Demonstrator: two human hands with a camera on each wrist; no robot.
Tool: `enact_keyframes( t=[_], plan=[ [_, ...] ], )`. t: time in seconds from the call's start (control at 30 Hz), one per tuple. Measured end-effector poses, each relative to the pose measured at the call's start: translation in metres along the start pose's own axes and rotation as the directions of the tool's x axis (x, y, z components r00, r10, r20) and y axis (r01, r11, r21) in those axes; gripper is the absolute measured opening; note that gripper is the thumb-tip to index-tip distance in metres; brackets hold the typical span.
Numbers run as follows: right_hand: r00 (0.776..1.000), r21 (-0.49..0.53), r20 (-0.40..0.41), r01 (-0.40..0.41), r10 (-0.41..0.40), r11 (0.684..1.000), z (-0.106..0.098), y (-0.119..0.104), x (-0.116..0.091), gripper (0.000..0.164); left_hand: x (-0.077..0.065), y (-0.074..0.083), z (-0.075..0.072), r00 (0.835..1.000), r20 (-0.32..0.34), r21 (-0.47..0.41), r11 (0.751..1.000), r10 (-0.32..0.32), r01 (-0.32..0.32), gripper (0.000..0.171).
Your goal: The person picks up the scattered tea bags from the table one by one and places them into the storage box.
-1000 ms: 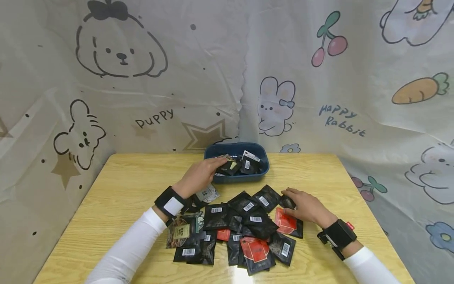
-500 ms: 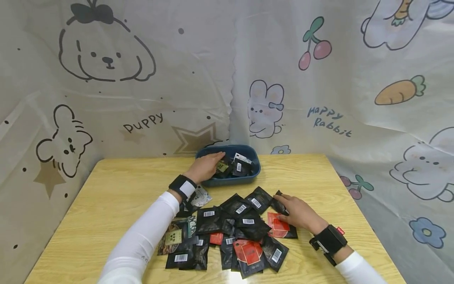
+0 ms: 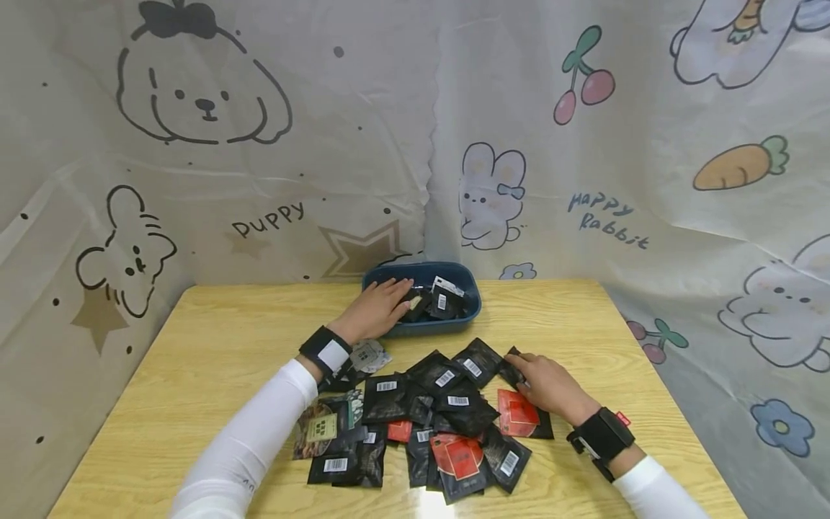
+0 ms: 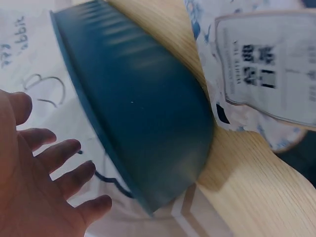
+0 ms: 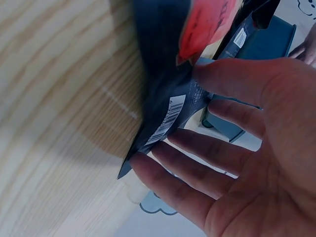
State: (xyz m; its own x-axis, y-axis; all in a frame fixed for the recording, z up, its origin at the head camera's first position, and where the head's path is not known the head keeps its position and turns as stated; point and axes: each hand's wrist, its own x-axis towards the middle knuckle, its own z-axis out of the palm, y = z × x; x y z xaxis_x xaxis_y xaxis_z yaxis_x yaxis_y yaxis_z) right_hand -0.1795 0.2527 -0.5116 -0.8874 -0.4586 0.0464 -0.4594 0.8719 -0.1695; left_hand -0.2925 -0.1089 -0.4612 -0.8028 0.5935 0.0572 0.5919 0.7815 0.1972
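Observation:
My left hand [image 3: 372, 312] is over the left end of a dark blue plastic bin [image 3: 428, 329], fingers spread and palm down. In the left wrist view that hand [image 4: 47, 173] shows nothing in its fingers beside the bin's rim. Black packets [image 3: 444, 305] lie inside the bin. My right hand [image 3: 551, 386] rests at the right edge of the pile, its fingertips on a small black packet [image 3: 511, 370]. In the right wrist view, extended fingers and thumb touch the edge of this barcoded packet [image 5: 165, 116].
Several black packets [image 3: 468, 411] are heaped on the wooden table [image 3: 214, 339], some with red labels [image 3: 464, 457]. A brown picture packet [image 3: 318, 432] lies at the pile's left. A white patterned packet [image 3: 371, 356] is near my left wrist. A printed curtain [image 3: 363, 180] hangs behind.
My left hand has reached a little further over the bin and its fingers have spread. The right hand stays at the same small packet. The head view has shifted slightly.

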Motion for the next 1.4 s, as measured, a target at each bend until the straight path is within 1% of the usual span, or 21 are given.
enact_keyframes(
  t=[0.13, 0.27, 0.4, 0.5, 0.57, 0.63, 0.73, 0.8, 0.87, 0.93, 1.0, 1.07, 1.17, 1.3, 1.4],
  plan=[
    [1.000, -0.020, -0.002, -0.009, 0.009, 1.000, 0.001, 0.001, 0.001, 0.059, -0.019, 0.005, -0.005, 0.997, -0.045, 0.024, 0.998, 0.061, -0.060, 0.056],
    [1.000, -0.025, -0.014, 0.003, -0.003, 1.000, 0.002, 0.001, 0.003, 0.062, -0.045, 0.014, -0.008, 0.989, -0.082, 0.034, 0.992, 0.126, -0.124, 0.057],
    [0.999, -0.053, -0.045, 0.020, -0.023, 0.998, 0.000, 0.001, 0.006, 0.059, -0.072, 0.025, -0.008, 0.982, -0.088, 0.015, 0.986, 0.168, -0.167, 0.059],
    [0.998, -0.063, -0.063, 0.016, -0.020, 0.998, 0.000, 0.001, 0.007, 0.059, -0.089, 0.033, -0.002, 0.982, -0.053, -0.003, 0.984, 0.180, -0.181, 0.062],
    [0.997, -0.060, -0.075, 0.008, -0.013, 0.998, -0.001, 0.002, 0.008, 0.056, -0.098, 0.039, 0.005, 0.984, -0.006, -0.018, 0.984, 0.180, -0.180, 0.065],
    [0.996, -0.047, -0.093, 0.008, -0.012, 0.999, 0.000, 0.002, 0.009, 0.050, -0.105, 0.042, 0.013, 0.984, 0.060, -0.030, 0.985, 0.170, -0.169, 0.069],
    [0.991, -0.018, -0.129, 0.031, -0.033, 0.999, -0.001, 0.001, 0.010, 0.041, -0.112, 0.046, 0.025, 0.978, 0.153, -0.058, 0.989, 0.143, -0.136, 0.074],
    [0.989, 0.009, -0.140, 0.044, -0.043, 0.999, -0.004, 0.000, 0.011, 0.043, -0.115, 0.048, 0.031, 0.971, 0.202, -0.066, 0.991, 0.127, -0.116, 0.075],
    [0.985, 0.029, -0.163, 0.060, -0.054, 0.998, -0.009, -0.001, 0.012, 0.046, -0.117, 0.048, 0.035, 0.965, 0.234, -0.072, 0.992, 0.119, -0.105, 0.074],
    [0.977, 0.039, -0.201, 0.079, -0.069, 0.996, -0.018, -0.003, 0.013, 0.047, -0.119, 0.048, 0.038, 0.962, 0.245, -0.064, 0.992, 0.119, -0.107, 0.071],
    [0.963, 0.033, -0.252, 0.106, -0.094, 0.994, -0.029, -0.007, 0.016, 0.046, -0.119, 0.047, 0.039, 0.962, 0.243, -0.051, 0.992, 0.123, -0.114, 0.066],
    [0.944, 0.023, -0.304, 0.144, -0.131, 0.989, -0.040, -0.010, 0.020, 0.044, -0.120, 0.047, 0.039, 0.964, 0.231, -0.049, 0.991, 0.130, -0.122, 0.059],
    [0.918, 0.010, -0.352, 0.198, -0.182, 0.980, -0.056, -0.014, 0.030, 0.043, -0.122, 0.046, 0.041, 0.968, 0.209, -0.051, 0.990, 0.142, -0.134, 0.051],
    [0.903, 0.027, -0.368, 0.250, -0.223, 0.968, -0.070, -0.020, 0.050, 0.039, -0.123, 0.045, 0.045, 0.972, 0.166, -0.022, 0.986, 0.167, -0.166, 0.045],
    [0.905, 0.048, -0.348, 0.277, -0.243, 0.960, -0.073, -0.025, 0.070, 0.037, -0.124, 0.046, 0.047, 0.975, 0.119, 0.004, 0.981, 0.190, -0.191, 0.043]
  ],
)
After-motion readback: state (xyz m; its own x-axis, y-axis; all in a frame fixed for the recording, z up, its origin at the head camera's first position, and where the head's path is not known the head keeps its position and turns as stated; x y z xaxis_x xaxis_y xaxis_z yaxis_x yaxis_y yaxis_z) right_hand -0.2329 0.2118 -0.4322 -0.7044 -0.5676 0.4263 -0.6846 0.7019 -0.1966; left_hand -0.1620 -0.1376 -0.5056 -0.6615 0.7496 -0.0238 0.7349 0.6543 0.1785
